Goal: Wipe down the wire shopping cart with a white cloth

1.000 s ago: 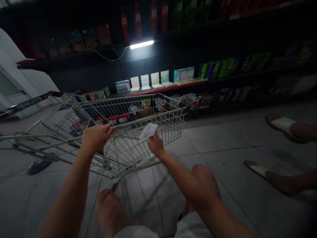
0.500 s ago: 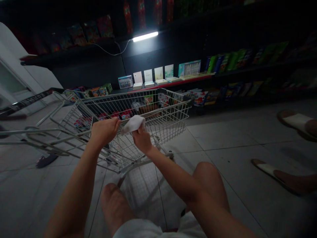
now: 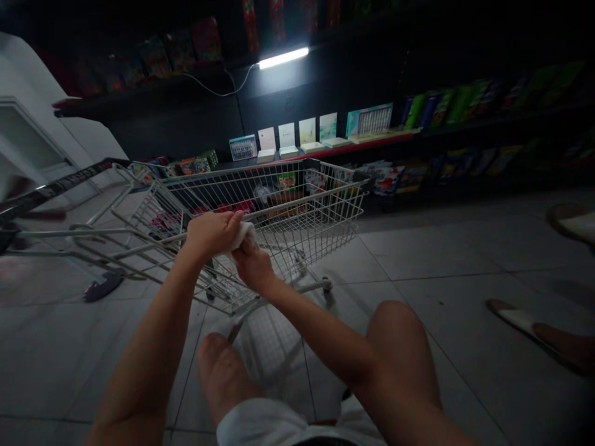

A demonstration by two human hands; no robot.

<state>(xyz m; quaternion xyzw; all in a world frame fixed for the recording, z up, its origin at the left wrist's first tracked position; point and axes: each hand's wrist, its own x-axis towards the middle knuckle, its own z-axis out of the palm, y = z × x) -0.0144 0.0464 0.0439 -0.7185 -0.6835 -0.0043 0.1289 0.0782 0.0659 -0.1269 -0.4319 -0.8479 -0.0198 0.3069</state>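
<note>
A metal shopping cart point(image 3: 304, 201) stands in front of me, its wire basket side facing me. My left hand point(image 3: 212, 234) is closed over the near top rail of the basket. Right beside it, my right hand point(image 3: 253, 265) grips a white cloth point(image 3: 244, 235) wrapped at the same rail. The two hands meet there, and the cloth is partly hidden between their fingers. Whether the left fingers also touch the cloth is hard to see.
Dark shelves behind the cart hold books point(image 3: 307, 136), boxes and snack bags point(image 3: 388, 178) under a lit tube lamp point(image 3: 283, 58). Another person's sandalled foot point(image 3: 525, 322) is at the right. A dark shoe point(image 3: 103, 286) shows beyond the cart's handle end.
My right hand has slid left along the rail with the cloth, up against my left hand. The cloth is now bunched tighter. The view has shifted slightly.
</note>
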